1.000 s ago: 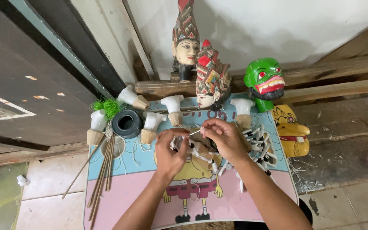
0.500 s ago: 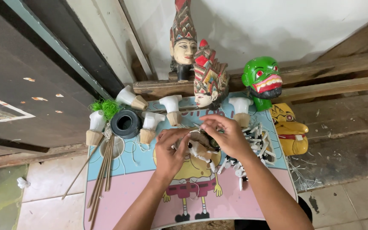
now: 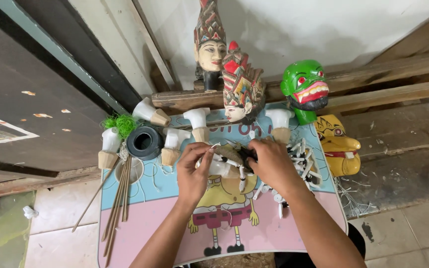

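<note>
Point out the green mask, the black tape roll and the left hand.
green mask [image 3: 305,89], head view, on its cheek beside the red mouth.
black tape roll [image 3: 145,141], head view, on its upper rim.
left hand [image 3: 192,171], head view, on the back of the hand.

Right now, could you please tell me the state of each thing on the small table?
Left hand: shut on the white puppet part.
Right hand: gripping its other end.
White puppet part: held just above the table.
Black tape roll: lying flat.
Thin sticks: lying bundled, overhanging the near edge.
Green mask: upright.
</note>
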